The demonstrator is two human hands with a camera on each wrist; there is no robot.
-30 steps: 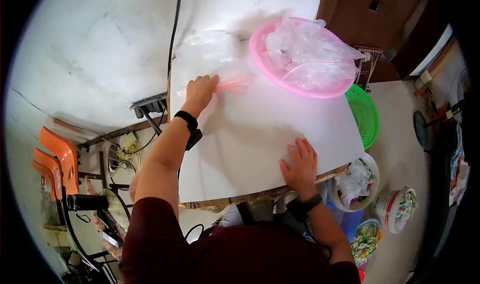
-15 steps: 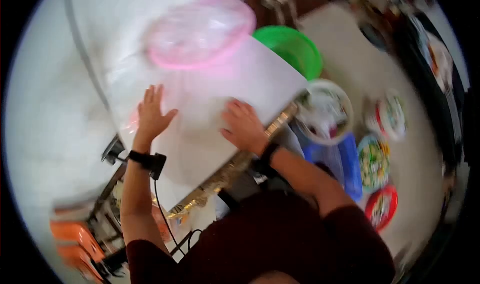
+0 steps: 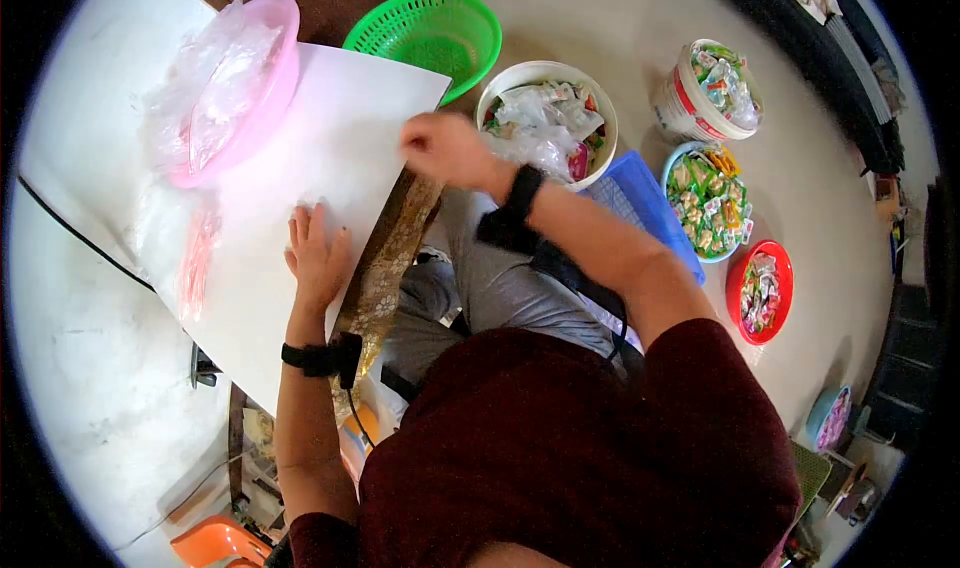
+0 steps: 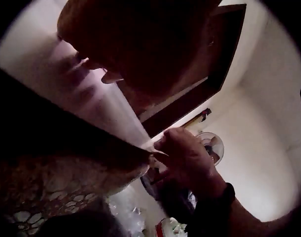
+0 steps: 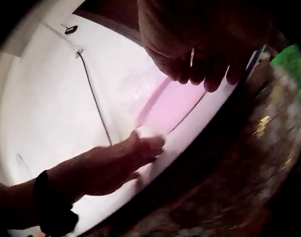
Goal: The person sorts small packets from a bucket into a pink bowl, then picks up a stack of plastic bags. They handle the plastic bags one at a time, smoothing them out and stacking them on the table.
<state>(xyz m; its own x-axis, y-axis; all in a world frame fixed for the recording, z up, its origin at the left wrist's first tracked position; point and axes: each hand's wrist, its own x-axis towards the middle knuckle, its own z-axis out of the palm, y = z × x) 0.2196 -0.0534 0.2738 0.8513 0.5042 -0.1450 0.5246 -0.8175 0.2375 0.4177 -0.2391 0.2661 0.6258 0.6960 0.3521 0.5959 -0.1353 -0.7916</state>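
My left hand [image 3: 318, 258] rests on the white tabletop [image 3: 340, 118] near its front edge, fingers spread and nothing in them. To its left on the table lies a bundle of thin pink strips [image 3: 198, 263]. My right hand [image 3: 450, 148] is over the table's right corner, close to a white bucket [image 3: 608, 108] of packets and clear plastic. Its fingers are loosely curled, with nothing seen in them; in the right wrist view the fingers [image 5: 212, 81] hang down over the table edge.
A pink basin [image 3: 287, 68] of clear plastic bags stands at the table's far left. Beyond the corner is a green basket [image 3: 400, 23]. On the floor at right are a blue crate [image 3: 655, 213], a second bucket [image 3: 680, 108], a light-blue basin [image 3: 715, 258] and a red basin [image 3: 788, 288], holding packets.
My left hand has left the pink strips and come toward the front edge. The right hand has lifted from the tabletop and moved to the corner. The view has turned to the right.
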